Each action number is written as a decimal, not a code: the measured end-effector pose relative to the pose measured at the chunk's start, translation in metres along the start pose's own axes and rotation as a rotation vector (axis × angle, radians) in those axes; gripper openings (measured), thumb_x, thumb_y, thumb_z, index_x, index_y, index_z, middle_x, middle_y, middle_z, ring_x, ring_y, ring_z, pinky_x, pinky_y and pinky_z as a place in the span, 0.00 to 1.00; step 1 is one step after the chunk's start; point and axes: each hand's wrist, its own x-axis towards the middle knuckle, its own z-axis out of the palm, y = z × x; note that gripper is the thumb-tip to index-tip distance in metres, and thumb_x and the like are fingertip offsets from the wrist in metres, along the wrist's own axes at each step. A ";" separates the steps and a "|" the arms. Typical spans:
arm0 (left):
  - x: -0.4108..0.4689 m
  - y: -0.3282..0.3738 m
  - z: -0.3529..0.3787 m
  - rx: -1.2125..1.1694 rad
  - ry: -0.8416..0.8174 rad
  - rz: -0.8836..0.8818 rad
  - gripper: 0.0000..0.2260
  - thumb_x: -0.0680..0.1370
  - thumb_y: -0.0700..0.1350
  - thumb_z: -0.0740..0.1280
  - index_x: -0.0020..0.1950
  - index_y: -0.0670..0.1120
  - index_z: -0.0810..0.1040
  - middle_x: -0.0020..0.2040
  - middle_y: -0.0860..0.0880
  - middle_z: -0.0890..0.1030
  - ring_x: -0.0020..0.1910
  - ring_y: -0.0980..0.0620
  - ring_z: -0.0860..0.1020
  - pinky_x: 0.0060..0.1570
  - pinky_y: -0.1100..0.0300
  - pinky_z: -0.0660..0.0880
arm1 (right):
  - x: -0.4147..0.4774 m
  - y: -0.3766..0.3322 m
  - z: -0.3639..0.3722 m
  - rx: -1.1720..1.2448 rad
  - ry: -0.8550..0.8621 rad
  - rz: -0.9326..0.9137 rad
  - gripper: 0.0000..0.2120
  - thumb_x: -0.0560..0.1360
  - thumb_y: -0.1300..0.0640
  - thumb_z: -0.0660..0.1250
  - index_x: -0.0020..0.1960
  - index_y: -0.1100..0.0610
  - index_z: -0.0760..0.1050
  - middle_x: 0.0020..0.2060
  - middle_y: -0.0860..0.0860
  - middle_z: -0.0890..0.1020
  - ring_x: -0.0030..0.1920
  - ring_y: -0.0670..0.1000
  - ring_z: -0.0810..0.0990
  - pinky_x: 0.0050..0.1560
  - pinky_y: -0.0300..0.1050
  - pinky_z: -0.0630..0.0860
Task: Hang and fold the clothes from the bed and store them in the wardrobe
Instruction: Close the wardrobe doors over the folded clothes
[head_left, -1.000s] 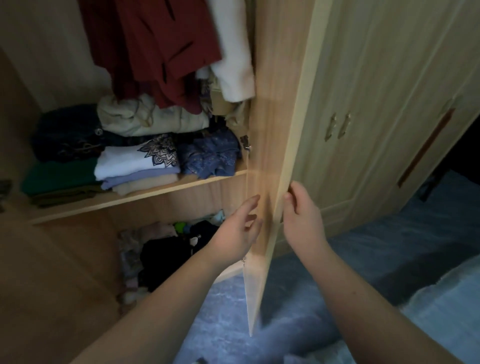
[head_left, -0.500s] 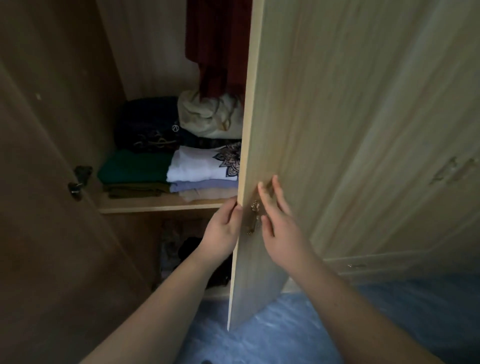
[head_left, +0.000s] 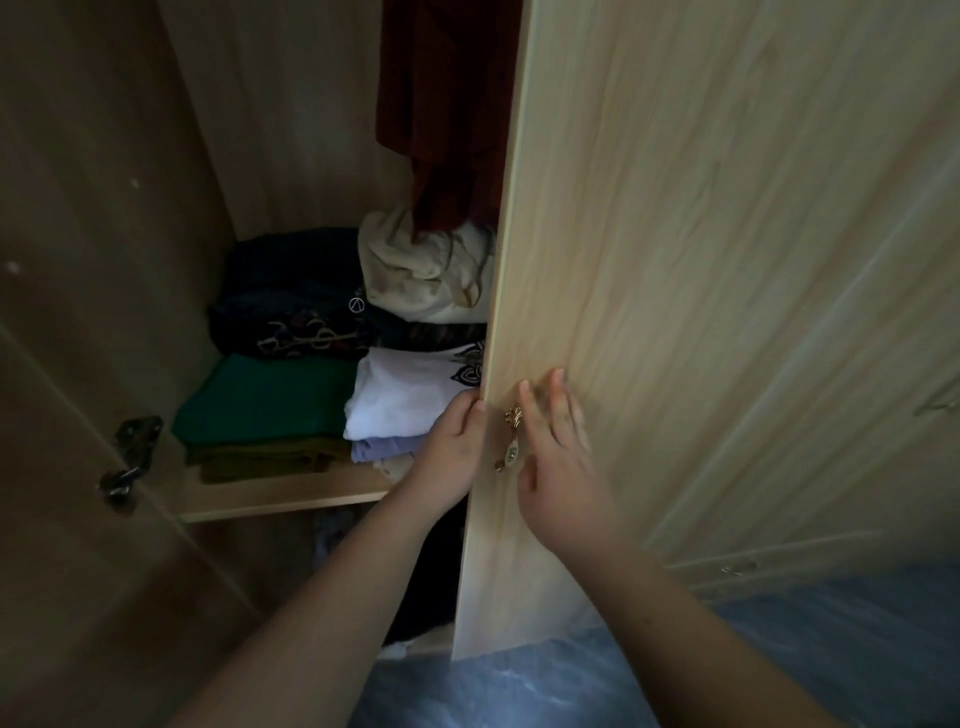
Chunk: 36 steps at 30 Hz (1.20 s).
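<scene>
The light wooden wardrobe door (head_left: 675, 260) stands partly across the opening. My left hand (head_left: 454, 441) grips its free edge, fingers curled round it. My right hand (head_left: 558, 457) presses flat on the door's front, just right of the small gold handle (head_left: 510, 436). Behind the door, the shelf (head_left: 280, 499) holds folded clothes: a green stack (head_left: 265, 400), a white printed top (head_left: 405, 400), a dark pile (head_left: 291, 306) and a cream bundle (head_left: 421, 275). A dark red garment (head_left: 441, 104) hangs above them.
The left wardrobe door (head_left: 78, 364) stands open at the left, with a metal hinge (head_left: 130, 457) on it. More dark clothes (head_left: 431, 587) lie in the compartment below the shelf. A blue patterned floor (head_left: 571, 686) lies beneath. Closed wardrobe doors (head_left: 857, 415) continue to the right.
The right door has swung further across the opening, hiding more of the shelf. My left hand moved onto its edge and my right hand moved to its front face.
</scene>
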 end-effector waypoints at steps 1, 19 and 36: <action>0.003 0.000 -0.001 0.008 0.004 -0.006 0.10 0.85 0.49 0.56 0.58 0.58 0.77 0.56 0.57 0.82 0.59 0.58 0.78 0.63 0.58 0.73 | 0.002 -0.002 0.000 -0.004 -0.008 0.008 0.42 0.74 0.67 0.58 0.81 0.45 0.46 0.80 0.46 0.37 0.80 0.52 0.38 0.76 0.43 0.46; -0.191 0.009 -0.033 0.834 0.161 -0.064 0.26 0.82 0.52 0.60 0.80 0.54 0.58 0.77 0.50 0.66 0.76 0.48 0.62 0.72 0.57 0.62 | -0.059 -0.011 -0.051 -0.177 -0.333 -0.163 0.32 0.78 0.51 0.60 0.80 0.52 0.55 0.79 0.54 0.60 0.77 0.57 0.60 0.75 0.50 0.59; -0.511 0.016 -0.138 1.270 0.505 -0.523 0.33 0.80 0.57 0.62 0.81 0.53 0.51 0.81 0.47 0.56 0.80 0.42 0.48 0.78 0.47 0.51 | -0.229 -0.201 -0.032 0.142 -0.635 -0.552 0.28 0.82 0.44 0.57 0.80 0.46 0.55 0.79 0.46 0.58 0.79 0.49 0.52 0.77 0.50 0.56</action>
